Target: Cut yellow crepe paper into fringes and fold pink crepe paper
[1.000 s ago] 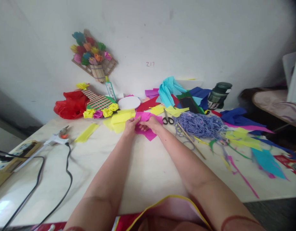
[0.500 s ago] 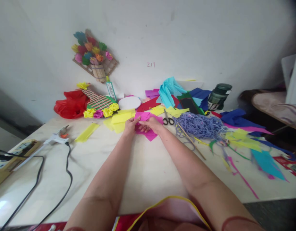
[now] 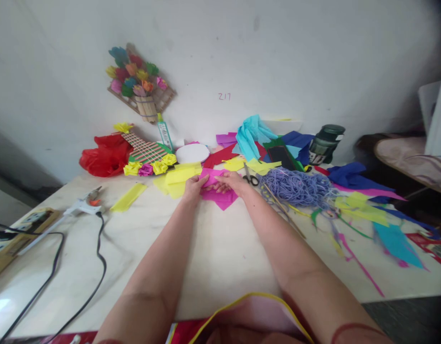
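Note:
Both my hands are on magenta crepe paper (image 3: 223, 199) at the middle of the table. My left hand (image 3: 196, 185) pinches the left side of a piece between thumb and fingers. My right hand (image 3: 230, 182) has its fingers closed on the right side of that piece, curled toward the left hand. More magenta paper lies flat under the hands, one corner pointing toward me. Just right of my right hand are black-handled scissors (image 3: 251, 179). Yellow crepe paper sheets (image 3: 177, 180) lie to the left, close to my left hand.
A glue gun (image 3: 84, 205) with its cord lies left, near a power strip (image 3: 30, 224). Purple yarn (image 3: 299, 187) and a stick (image 3: 288, 212) lie right. Behind are a stick-and-flower craft (image 3: 145, 150), a white disc (image 3: 193, 153) and a dark green jar (image 3: 327, 143).
My right hand has shifted slightly, its fingers now drawn in closer on the magenta paper beside the left thumb. The left hand keeps its hold, and the other things stay put.

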Tool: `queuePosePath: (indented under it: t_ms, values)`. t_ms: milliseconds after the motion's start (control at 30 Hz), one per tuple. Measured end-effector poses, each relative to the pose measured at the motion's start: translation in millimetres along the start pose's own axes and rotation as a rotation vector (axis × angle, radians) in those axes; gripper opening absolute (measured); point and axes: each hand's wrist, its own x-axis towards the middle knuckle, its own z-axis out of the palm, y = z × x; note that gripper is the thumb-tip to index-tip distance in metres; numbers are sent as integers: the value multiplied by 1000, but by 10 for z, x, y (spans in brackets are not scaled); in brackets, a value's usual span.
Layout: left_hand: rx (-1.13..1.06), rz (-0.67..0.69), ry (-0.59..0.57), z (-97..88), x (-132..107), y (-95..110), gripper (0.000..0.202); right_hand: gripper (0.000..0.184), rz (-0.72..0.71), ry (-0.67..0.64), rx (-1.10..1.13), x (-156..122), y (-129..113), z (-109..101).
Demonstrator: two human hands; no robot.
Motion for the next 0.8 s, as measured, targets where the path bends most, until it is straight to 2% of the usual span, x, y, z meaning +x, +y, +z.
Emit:
queuePosePath:
  t_ms: [167,400,600,800]
  values:
    - [72,-31,-57,5,-25,26,34,23,-78,77,70,-7,-31,-114]
    - [113,-68,-164,-3,-38,19,32,18,-107,27,-71,-13,-4,-62]
    - [119,-72,-171,6,-55,40,32,26,-118,38,-82,12,32,-17]
    - [-4,-63,-149,-3,-66,90,34,25,-128,82,-58,29,57,-37]
